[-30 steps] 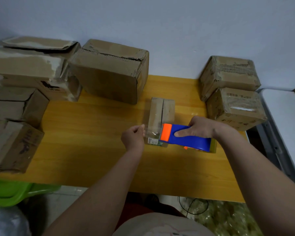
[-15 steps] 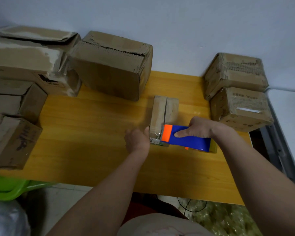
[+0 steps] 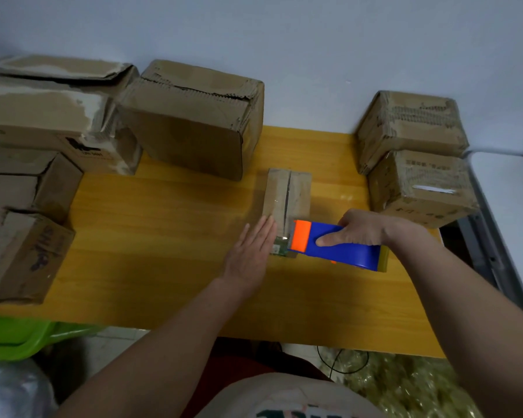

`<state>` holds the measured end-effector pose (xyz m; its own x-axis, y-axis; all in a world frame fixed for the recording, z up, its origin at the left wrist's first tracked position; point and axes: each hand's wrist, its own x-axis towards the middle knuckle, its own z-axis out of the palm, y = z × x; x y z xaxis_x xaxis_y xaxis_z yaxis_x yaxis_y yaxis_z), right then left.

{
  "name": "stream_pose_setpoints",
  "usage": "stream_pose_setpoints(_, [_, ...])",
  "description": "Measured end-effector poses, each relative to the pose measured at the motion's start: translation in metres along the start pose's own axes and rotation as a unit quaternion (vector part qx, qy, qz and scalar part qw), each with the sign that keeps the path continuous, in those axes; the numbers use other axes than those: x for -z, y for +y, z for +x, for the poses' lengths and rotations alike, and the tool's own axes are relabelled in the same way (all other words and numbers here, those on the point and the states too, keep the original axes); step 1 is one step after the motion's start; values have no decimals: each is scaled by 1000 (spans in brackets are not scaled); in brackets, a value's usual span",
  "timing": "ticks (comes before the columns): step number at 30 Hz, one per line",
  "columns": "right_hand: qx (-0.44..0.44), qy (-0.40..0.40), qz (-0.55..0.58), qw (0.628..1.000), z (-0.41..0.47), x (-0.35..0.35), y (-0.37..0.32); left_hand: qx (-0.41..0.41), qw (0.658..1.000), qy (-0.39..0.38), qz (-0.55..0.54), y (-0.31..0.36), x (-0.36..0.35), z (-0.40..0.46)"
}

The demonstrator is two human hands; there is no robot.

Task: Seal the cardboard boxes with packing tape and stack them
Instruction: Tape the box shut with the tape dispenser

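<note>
Right hand (image 3: 363, 229) grips tape gun (image 3: 335, 245) on small box (image 3: 287, 203), left hand (image 3: 249, 254) flat w/ straight fingers beside it; 2 boxes (image 3: 417, 164) stacked, lots left.

— Where can a hand pass on the table (image 3: 169, 236)?

— Across the bare wood at centre-left, and along the near edge.

— What blocks it?

— Stacked boxes (image 3: 24, 164) line the left side, a big box (image 3: 187, 128) stands at the back (against the wall), two boxes (image 3: 417, 167) fill the right corner.
</note>
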<state>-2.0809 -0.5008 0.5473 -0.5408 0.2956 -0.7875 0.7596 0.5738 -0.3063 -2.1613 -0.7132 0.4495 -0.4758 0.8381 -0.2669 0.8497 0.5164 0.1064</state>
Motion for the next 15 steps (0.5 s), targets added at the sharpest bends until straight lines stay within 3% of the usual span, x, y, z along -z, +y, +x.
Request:
stream_pose_setpoints(11, [-19,15,10,1000,7,2,28,57,998,-2,39,29,14,9])
stream_pose_setpoints(15, [-20,9,13,1000,7,4,34,-18,998,-7,59,37,10,12])
